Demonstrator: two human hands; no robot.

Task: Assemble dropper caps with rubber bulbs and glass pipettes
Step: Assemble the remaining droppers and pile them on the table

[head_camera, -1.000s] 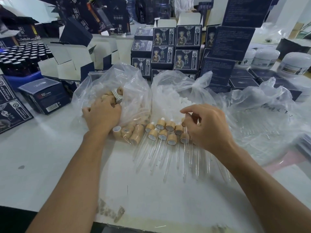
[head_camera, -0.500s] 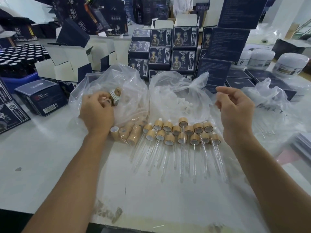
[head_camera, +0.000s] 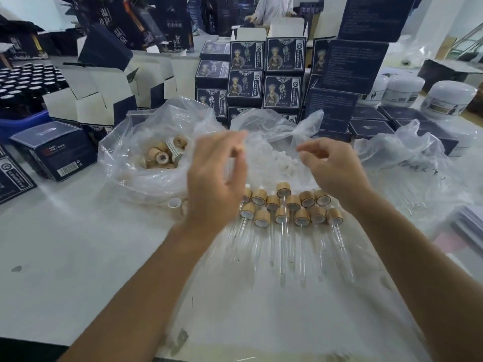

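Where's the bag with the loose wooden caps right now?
In the head view, the clear bag of wooden caps sits on the table's left side, just left of the left hand, beside the bag of white bulbs.

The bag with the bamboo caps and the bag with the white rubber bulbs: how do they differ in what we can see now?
The bag of bamboo caps lies left, its mouth open, and holds tan wooden rings. The bag of white bulbs lies in the middle, behind both hands, and holds small white pieces. The caps show as separate rings; the bulbs blur into one pale heap. Both bags are clear, crumpled plastic lying on the white table.
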